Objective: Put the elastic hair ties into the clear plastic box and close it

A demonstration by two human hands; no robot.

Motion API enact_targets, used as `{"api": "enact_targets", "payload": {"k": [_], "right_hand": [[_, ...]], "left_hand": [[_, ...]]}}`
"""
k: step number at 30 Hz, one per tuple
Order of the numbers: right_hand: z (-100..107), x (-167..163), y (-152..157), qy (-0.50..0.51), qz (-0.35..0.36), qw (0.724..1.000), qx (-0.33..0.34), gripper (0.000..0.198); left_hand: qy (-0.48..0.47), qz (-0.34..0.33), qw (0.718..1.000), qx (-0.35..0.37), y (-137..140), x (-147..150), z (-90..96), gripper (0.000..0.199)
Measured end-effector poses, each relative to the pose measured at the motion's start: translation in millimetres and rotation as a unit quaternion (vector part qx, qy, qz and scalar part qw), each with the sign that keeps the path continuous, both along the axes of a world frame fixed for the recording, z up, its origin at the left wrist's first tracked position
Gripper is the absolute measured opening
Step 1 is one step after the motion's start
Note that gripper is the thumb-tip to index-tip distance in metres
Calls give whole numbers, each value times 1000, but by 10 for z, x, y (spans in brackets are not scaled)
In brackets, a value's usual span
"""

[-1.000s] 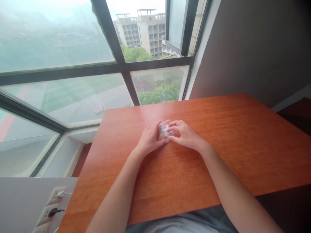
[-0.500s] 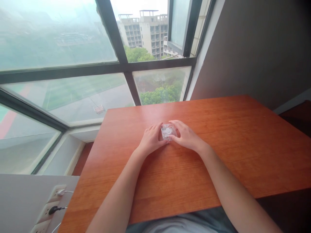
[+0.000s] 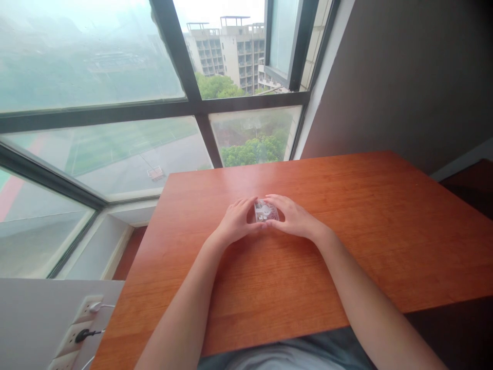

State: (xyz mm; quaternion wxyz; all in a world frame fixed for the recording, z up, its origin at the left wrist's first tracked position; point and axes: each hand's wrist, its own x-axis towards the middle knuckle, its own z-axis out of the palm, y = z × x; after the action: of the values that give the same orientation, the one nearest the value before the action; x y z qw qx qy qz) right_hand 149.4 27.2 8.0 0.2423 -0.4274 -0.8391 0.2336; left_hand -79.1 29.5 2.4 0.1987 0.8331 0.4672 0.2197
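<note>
A small clear plastic box (image 3: 265, 211) with white and silvery parts inside is at the middle of the wooden table. My left hand (image 3: 239, 218) grips its left side, thumb at the near edge and fingertips at the far left corner. On the other side, my right hand (image 3: 295, 216) curls round the box, its fingers over the far edge and its thumb by the near edge. Both thumbs nearly meet in front of it. What exactly lies inside the box is too small to make out.
The reddish wooden table (image 3: 269, 293) spreads out on all sides of my hands. Windows (image 3: 246, 105) stand beyond its far and left edges. A grey wall (image 3: 389, 87) rises at the right. Wall sockets (image 3: 79, 331) with plugged-in cables are at the lower left.
My right thumb has slid from the top of the box down to its near edge, uncovering more of its face. The box looks slightly turned. My left hand has shifted only a little.
</note>
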Motion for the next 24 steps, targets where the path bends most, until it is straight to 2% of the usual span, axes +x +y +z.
{"api": "enact_targets", "payload": {"k": [11,20,24], "right_hand": [[53,14,1,25,38,999,12,66],[101,20,-18,33,40,998,42,62],[138,14,-35,19,37,998,45,59]], "left_hand": [[-9,-18,1000,-13,-14,-3,110,76],[-3,2,1000,-13,-28,24,55,79],[8,-10,1000,-9,-35,22,68,83]]}}
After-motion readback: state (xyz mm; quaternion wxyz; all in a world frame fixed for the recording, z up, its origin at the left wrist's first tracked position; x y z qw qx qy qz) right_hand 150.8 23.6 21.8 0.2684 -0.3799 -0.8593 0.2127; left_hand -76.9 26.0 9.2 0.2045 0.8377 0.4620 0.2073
